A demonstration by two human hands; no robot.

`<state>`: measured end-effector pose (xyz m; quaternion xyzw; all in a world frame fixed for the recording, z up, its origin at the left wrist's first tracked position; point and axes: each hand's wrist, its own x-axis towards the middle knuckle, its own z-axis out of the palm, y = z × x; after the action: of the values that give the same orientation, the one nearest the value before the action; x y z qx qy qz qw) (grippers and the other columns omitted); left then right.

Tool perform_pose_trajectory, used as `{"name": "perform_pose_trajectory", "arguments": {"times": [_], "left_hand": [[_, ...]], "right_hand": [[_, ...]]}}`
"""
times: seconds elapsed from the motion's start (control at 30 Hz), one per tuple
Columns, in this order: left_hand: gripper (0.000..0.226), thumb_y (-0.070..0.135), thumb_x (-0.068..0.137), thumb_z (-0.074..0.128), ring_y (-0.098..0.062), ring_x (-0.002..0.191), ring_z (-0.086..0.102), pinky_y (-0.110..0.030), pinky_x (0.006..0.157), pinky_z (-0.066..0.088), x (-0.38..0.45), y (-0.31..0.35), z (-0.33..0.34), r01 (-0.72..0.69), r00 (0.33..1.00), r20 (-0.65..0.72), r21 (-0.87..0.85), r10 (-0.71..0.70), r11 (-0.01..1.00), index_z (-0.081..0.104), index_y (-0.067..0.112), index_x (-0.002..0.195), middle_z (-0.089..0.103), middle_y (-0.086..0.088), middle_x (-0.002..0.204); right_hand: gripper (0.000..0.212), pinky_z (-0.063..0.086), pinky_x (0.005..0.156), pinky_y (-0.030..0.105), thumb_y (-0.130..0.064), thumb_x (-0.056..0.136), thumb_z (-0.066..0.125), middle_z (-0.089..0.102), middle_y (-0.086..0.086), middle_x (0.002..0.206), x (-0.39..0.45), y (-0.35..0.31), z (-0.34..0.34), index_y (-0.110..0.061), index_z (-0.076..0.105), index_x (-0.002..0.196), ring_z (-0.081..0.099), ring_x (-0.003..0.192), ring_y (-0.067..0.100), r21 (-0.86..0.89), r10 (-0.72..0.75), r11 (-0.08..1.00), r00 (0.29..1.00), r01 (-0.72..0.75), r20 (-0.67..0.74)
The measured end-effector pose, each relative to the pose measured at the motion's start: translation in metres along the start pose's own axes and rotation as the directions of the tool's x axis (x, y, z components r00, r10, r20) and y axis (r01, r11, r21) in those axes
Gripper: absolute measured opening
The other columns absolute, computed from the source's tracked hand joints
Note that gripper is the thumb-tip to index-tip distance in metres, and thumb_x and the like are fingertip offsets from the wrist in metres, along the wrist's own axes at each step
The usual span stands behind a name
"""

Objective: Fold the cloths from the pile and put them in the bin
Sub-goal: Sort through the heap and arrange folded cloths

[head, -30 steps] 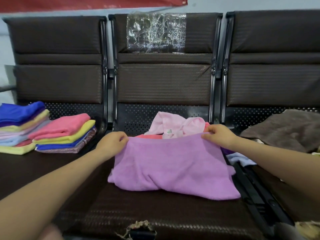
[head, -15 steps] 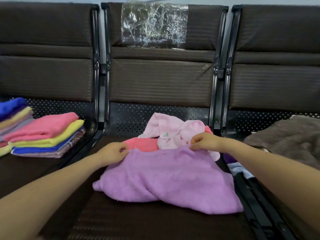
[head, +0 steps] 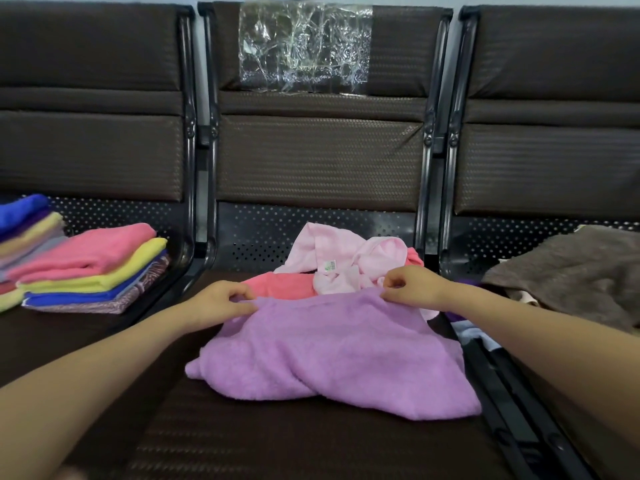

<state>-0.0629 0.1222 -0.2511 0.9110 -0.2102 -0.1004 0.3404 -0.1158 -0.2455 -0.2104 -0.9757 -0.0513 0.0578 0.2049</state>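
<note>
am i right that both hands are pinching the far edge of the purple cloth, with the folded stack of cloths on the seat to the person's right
Not quite. Both the left hand and the right hand do pinch the far edge of the purple cloth, but the folded stack sits on the seat to the person's left, as the head view shows. On the right seat lies a loose brown cloth.

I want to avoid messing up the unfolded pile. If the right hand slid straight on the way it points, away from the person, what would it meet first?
Most likely the light pink cloth: it lies bunched directly beyond the right hand, which pinches the far edge of the purple cloth. Depth is unclear, but they look almost touching.
</note>
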Motion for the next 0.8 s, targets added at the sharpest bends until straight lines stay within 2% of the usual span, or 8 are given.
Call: {"name": "perform_pose_trajectory", "arguments": {"times": [0.1, 0.2, 0.33, 0.43, 0.53, 0.6, 0.7, 0.8], "left_hand": [[0.005, 0.027, 0.081, 0.073, -0.019, 0.078, 0.063, -0.036, 0.077, 0.05, -0.005, 0.004, 0.001, -0.029, 0.994, -0.106, 0.016, 0.031, 0.999, 0.073, 0.023, 0.08, 0.07, -0.003, 0.08], [0.004, 0.024, 0.08, 0.075, -0.02, 0.076, 0.063, -0.035, 0.073, 0.049, -0.009, -0.003, 0.0, -0.025, 0.986, -0.165, 0.054, 0.033, 0.998, 0.072, 0.026, 0.078, 0.07, -0.001, 0.078], [0.021, 0.021, 0.081, 0.075, -0.001, 0.07, 0.06, -0.017, 0.067, 0.045, -0.018, -0.016, -0.005, -0.024, 0.993, -0.113, 0.179, 0.045, 0.984, 0.066, 0.036, 0.069, 0.069, 0.009, 0.074], [0.013, 0.023, 0.082, 0.073, -0.005, 0.075, 0.063, -0.026, 0.073, 0.05, -0.023, -0.021, -0.006, -0.004, 0.997, -0.076, 0.267, 0.025, 0.964, 0.07, 0.032, 0.074, 0.07, 0.007, 0.078], [0.007, 0.023, 0.082, 0.073, -0.009, 0.076, 0.064, -0.034, 0.074, 0.052, -0.026, -0.02, -0.005, -0.004, 0.996, -0.088, 0.277, 0.029, 0.961, 0.073, 0.027, 0.076, 0.071, 0.006, 0.078], [0.012, 0.022, 0.082, 0.073, -0.008, 0.077, 0.064, -0.032, 0.074, 0.051, -0.026, -0.018, -0.004, -0.012, 0.996, -0.081, 0.286, 0.037, 0.958, 0.071, 0.031, 0.074, 0.07, 0.008, 0.079], [0.022, 0.022, 0.082, 0.073, -0.006, 0.077, 0.063, -0.026, 0.073, 0.05, -0.027, -0.016, -0.005, -0.03, 0.995, -0.079, 0.315, 0.058, 0.949, 0.065, 0.04, 0.072, 0.07, 0.01, 0.079], [0.024, 0.022, 0.082, 0.072, -0.002, 0.078, 0.062, -0.018, 0.07, 0.047, -0.026, -0.015, -0.005, -0.032, 0.996, -0.074, 0.331, 0.059, 0.943, 0.063, 0.041, 0.073, 0.069, 0.013, 0.081]], "right_hand": [[0.022, 0.034, 0.057, 0.018, -0.025, 0.088, 0.063, 0.052, -0.007, 0.068, -0.009, -0.004, 0.006, -0.016, 0.056, 0.069, 0.043, 0.063, 0.005, 0.079, -0.028, 0.997, 0.998, 0.023, 0.065], [0.017, 0.038, 0.063, 0.022, -0.029, 0.088, 0.062, 0.056, -0.007, 0.072, -0.021, -0.004, 0.019, -0.016, 0.062, 0.077, 0.045, 0.066, 0.006, 0.051, -0.096, 0.994, 0.995, 0.093, 0.042], [0.013, 0.036, 0.063, 0.015, -0.025, 0.087, 0.063, 0.057, -0.007, 0.073, -0.039, -0.001, 0.041, -0.014, 0.064, 0.081, 0.045, 0.064, 0.003, 0.069, -0.137, 0.988, 0.991, 0.136, 0.005], [0.009, 0.037, 0.064, 0.011, -0.023, 0.087, 0.064, 0.06, -0.007, 0.077, -0.047, 0.004, 0.045, -0.015, 0.065, 0.083, 0.048, 0.067, 0.001, 0.068, -0.156, 0.985, 0.985, 0.161, -0.074], [0.01, 0.036, 0.065, 0.008, -0.024, 0.084, 0.067, 0.057, -0.01, 0.079, -0.059, 0.003, 0.043, -0.015, 0.065, 0.087, 0.05, 0.071, -0.003, 0.015, -0.269, 0.961, 0.947, 0.276, -0.176], [0.015, 0.035, 0.062, 0.008, -0.031, 0.079, 0.062, 0.052, -0.014, 0.075, -0.07, -0.002, 0.044, -0.016, 0.065, 0.084, 0.05, 0.071, -0.004, 0.02, -0.333, 0.939, 0.923, 0.343, -0.194], [0.024, 0.038, 0.061, 0.015, -0.038, 0.075, 0.052, 0.054, -0.012, 0.075, -0.077, -0.008, 0.051, -0.02, 0.065, 0.083, 0.049, 0.068, 0.001, 0.012, -0.358, 0.932, 0.926, 0.361, -0.118], [0.016, 0.041, 0.064, 0.019, -0.034, 0.08, 0.058, 0.055, -0.011, 0.081, -0.079, -0.007, 0.055, -0.022, 0.067, 0.086, 0.047, 0.069, -0.001, -0.024, -0.347, 0.938, 0.929, 0.347, -0.128]]}}
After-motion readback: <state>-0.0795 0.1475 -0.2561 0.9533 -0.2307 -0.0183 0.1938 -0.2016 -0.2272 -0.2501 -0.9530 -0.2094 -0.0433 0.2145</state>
